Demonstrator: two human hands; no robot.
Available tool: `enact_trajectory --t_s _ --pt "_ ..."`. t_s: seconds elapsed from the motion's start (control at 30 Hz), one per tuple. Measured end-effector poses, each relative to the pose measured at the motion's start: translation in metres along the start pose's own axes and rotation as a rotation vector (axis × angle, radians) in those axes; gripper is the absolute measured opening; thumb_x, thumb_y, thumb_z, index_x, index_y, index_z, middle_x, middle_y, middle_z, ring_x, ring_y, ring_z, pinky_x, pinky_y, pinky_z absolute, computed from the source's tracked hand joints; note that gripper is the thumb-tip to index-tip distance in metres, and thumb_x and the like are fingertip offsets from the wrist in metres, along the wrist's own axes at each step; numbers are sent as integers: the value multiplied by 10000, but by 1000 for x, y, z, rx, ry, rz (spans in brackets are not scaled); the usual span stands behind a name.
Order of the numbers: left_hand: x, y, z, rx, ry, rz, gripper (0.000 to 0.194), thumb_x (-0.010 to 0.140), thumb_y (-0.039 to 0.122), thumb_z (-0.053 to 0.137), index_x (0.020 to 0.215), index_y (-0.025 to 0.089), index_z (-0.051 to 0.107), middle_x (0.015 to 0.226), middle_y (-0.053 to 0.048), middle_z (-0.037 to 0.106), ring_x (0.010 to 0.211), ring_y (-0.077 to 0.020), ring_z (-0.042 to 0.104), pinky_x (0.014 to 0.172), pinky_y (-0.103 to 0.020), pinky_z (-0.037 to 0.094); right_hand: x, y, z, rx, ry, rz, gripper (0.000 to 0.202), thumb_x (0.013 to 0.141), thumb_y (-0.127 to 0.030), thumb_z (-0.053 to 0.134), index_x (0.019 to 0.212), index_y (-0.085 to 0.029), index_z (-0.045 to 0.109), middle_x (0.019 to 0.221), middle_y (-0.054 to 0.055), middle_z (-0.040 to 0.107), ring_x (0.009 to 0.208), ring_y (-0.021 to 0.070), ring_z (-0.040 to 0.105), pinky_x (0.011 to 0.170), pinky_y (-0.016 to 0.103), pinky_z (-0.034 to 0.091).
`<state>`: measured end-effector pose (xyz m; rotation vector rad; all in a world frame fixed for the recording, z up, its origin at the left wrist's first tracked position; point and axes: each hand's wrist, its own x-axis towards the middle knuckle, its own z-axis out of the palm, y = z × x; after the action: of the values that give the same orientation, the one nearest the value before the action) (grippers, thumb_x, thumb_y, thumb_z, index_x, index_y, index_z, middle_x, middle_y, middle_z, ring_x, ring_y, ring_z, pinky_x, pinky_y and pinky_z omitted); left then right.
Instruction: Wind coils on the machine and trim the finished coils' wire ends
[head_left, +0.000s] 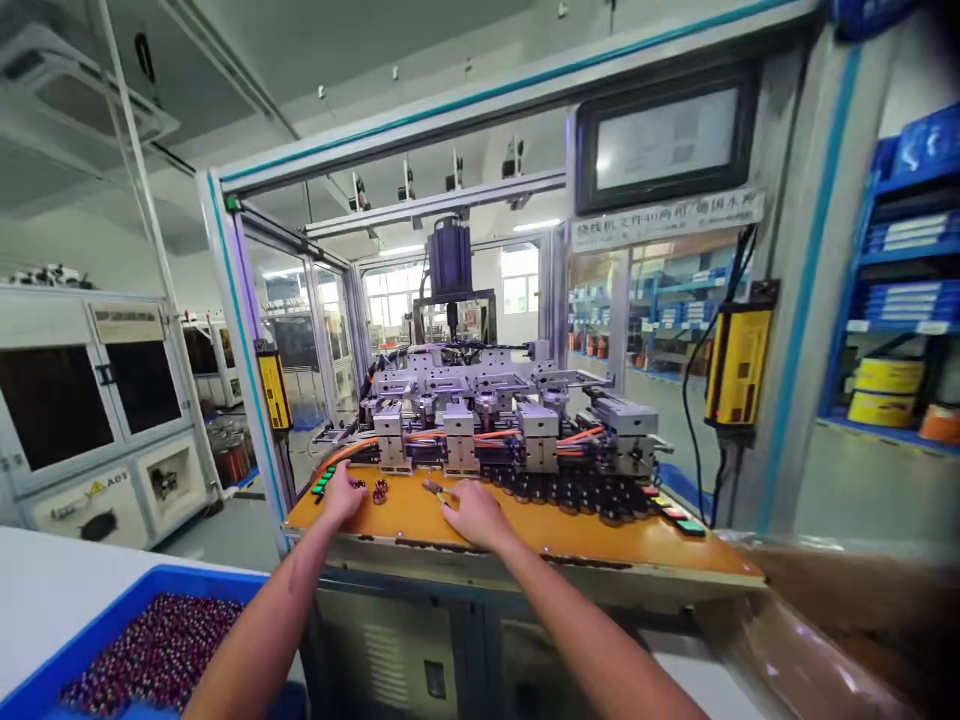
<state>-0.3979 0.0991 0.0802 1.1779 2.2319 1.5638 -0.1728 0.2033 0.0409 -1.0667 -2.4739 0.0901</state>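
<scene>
On the left of the orange worktop (pixel 420 520), my left hand (pixel 342 497) has its fingers round something small and dark red that is mostly hidden. Just right of it sit a few small dark red and copper parts (pixel 380 491). My right hand (pixel 475 514) is closed on a small tool with yellowish handles (pixel 437 490), its tip pointing left toward those parts. Behind both hands stands a machine with a row of metal blocks (pixel 460 440) and orange tubes.
Many black round parts (pixel 570 495) line the right of the worktop beside coloured buttons (pixel 679 515). Green buttons (pixel 323 482) are at its left end. A blue tray (pixel 142 583) of small dark red parts lies lower left. Yellow sensor posts (pixel 739 365) flank the machine.
</scene>
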Motion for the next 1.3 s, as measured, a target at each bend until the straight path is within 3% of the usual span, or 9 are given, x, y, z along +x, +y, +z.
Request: enact_trajectory --t_s 0.2,0.37,0.5,0.6,0.67,0.73,0.9,1.17,1.3 --pt "-19 -8 -39 -218 87 -46 380 901 266 629 1247 140 537 1088 -86 665 885 -170 673 785 -356 581 1 6 5 105 -27 -48 282 961 -370 595 1116 -135 619 1135 81 622 1034 198 611 920 415 530" --pt "-118 -18 -62 -420 71 11 665 708 192 787 1298 187 481 1040 -79 735 891 -162 708 839 -309 562 -2 1 -2 193 42 -120 237 950 -332 612 1071 -129 635 1111 85 642 1020 196 625 935 419 528" --pt "-202 -19 -65 -422 -73 290 707 705 160 796 1328 252 474 1065 -61 704 885 -146 690 801 -282 578 -43 -29 -29 313 192 -213 264 905 -238 624 1125 -93 637 1244 179 615 1181 270 585 1072 461 454" --pt "-236 -19 -65 -317 -103 485 770 741 107 768 1400 302 421 1024 -28 646 855 -116 659 765 -240 587 -98 -63 -63 467 292 -559 285 915 -251 621 1194 -196 620 1278 99 626 1186 244 600 1000 408 525" --pt "-247 -19 -64 -290 -139 537 816 755 90 756 1442 313 376 1015 -29 635 889 -128 666 777 -243 601 -132 -82 -80 429 245 -844 377 923 -137 585 1291 -213 560 1338 96 595 1189 223 603 985 375 532" --pt "-253 -19 -62 -307 -163 544 837 767 75 742 1463 317 345 1042 -41 649 936 -146 683 807 -257 614 -156 -93 -86 358 177 -940 348 925 -77 533 1258 -169 573 1268 122 637 1091 224 650 902 360 557" --pt "-261 -17 -57 -388 -145 494 846 749 64 761 1453 290 352 1040 -52 707 884 -150 721 778 -256 636 -180 -88 -70 400 -9 -905 174 944 -70 475 968 -150 628 682 14 631 569 138 575 541 288 485" --pt "-262 -25 -47 -620 -198 350 801 747 84 778 1412 300 388 1044 -42 732 865 -142 736 816 -249 633 -212 -80 -63 748 -276 -650 151 975 -133 508 1022 -223 619 680 -47 629 559 85 571 548 226 452" --pt "-267 -26 -48 -573 -275 454 755 828 72 693 1448 318 341 1144 -68 718 971 -171 729 855 -278 626 -207 -77 -57 956 -314 -357 187 890 -328 694 1047 -233 656 958 33 654 615 87 568 532 208 485"
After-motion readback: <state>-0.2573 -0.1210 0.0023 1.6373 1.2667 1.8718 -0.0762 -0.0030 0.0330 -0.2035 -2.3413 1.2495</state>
